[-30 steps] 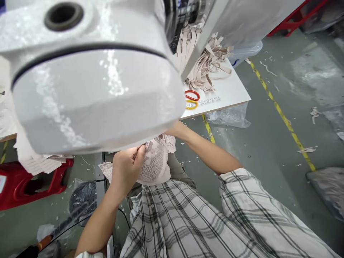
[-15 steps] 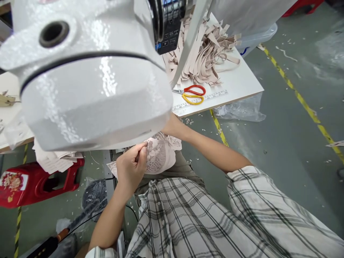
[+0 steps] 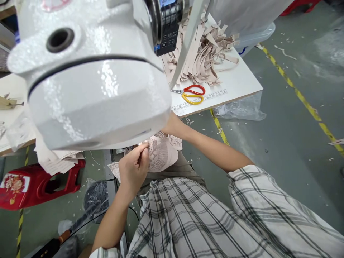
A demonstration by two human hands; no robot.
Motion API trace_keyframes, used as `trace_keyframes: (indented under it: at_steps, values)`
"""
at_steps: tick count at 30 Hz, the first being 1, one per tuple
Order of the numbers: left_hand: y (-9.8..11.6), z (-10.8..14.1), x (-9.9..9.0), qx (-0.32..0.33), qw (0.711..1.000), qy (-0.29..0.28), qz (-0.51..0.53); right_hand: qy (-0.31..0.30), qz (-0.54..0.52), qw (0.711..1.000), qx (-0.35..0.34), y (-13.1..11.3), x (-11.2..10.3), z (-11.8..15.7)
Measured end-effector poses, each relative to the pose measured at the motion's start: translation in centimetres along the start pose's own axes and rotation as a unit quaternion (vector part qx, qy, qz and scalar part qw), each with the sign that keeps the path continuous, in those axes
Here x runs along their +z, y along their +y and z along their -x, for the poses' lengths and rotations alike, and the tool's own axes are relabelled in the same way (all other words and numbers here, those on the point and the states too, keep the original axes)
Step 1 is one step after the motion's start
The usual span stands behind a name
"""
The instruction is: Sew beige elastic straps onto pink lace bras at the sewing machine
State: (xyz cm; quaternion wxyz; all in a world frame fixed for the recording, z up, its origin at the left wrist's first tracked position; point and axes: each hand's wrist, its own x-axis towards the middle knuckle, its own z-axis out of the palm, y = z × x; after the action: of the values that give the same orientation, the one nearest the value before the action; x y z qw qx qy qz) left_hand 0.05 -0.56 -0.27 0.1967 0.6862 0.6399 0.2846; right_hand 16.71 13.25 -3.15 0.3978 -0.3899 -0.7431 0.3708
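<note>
A large white sewing machine head (image 3: 99, 104) fills the upper left and covers the needle area. Below its front edge, my left hand (image 3: 134, 163) pinches the edge of a pale pink lace bra (image 3: 162, 154) between thumb and fingers. The lace piece hangs down over my lap, and one pointed end shows left of my wrist. My right hand (image 3: 172, 125) reaches under the machine head at the far side of the lace; its fingers are hidden behind the machine.
On the white table lie scissors (image 3: 193, 95) with red and yellow handles, a printed ruler scale (image 3: 215, 94) and a heap of beige straps (image 3: 199, 57). At left stand a red stool (image 3: 34, 184) and a stack of pale pieces (image 3: 55, 157). A clear bin (image 3: 258, 36) stands behind the table.
The view has shifted slightly, so the machine head appears a little to the right. My left hand has shifted slightly right and keeps its pinch on the lace.
</note>
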Motion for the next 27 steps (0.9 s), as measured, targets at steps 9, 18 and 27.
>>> trace_keyframes:
  at_steps: [9, 18, 27]
  values:
    - [-1.7, 0.9, 0.4, -0.032, 0.999, 0.026, -0.013, 0.007, -0.027, 1.0, -0.003, 0.8, 0.4, 0.0]
    - [0.4, 1.7, 3.4, 0.119, 0.975, 0.092, -0.162, 0.015, -0.025, 0.999, 0.035, 0.2, 0.6, 1.2]
    - [0.7, 1.5, 3.8, 0.137, 0.962, 0.091, -0.219, 0.013, -0.009, 0.999, 0.032, -0.1, 0.9, 0.5]
